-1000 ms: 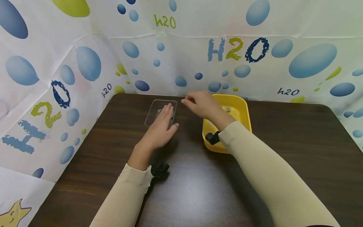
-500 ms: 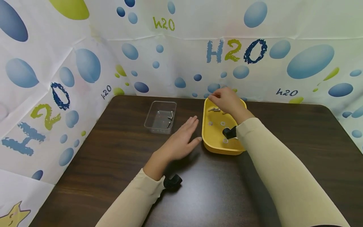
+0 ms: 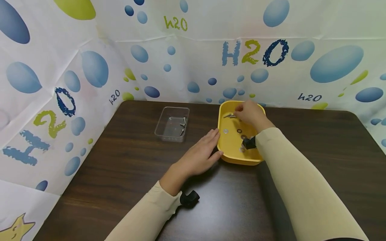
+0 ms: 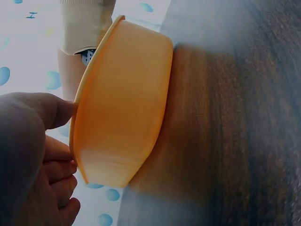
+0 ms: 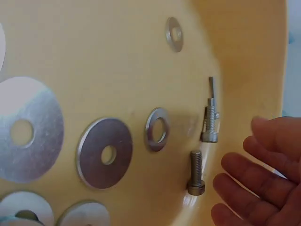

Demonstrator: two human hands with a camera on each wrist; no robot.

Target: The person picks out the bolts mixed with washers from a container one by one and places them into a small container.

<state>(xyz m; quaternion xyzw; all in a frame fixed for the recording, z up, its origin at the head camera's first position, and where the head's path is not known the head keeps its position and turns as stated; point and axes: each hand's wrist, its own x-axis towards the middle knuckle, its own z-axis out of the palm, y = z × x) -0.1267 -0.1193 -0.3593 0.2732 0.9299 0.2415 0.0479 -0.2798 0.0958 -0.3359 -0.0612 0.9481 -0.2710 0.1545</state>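
Note:
My left hand [image 3: 200,155] rests with straight fingers along the left rim of a yellow tray [image 3: 238,160]; in the left wrist view its thumb and fingertips meet that rim. Inside the tray, at the far end, my right hand [image 3: 251,115] reaches down with loosely bent fingers. In the right wrist view those fingers [image 5: 244,174] are close beside a socket-head bolt [image 5: 196,173] and a small cluster of bolts [image 5: 210,127], with nothing between them. Flat metal washers [image 5: 104,153] of several sizes lie on the tray floor.
Left of the tray, a clear plastic box [image 3: 169,138] stands on the dark wooden table [image 3: 126,160] with a few bolts [image 3: 182,124] inside. A white sheet [image 3: 205,20] printed with blue drops hangs behind the table's far edge.
My left hand has moved from over the clear box to the yellow tray's left rim. The right hand has gone from left of the tray to its far end, then down among the bolts.

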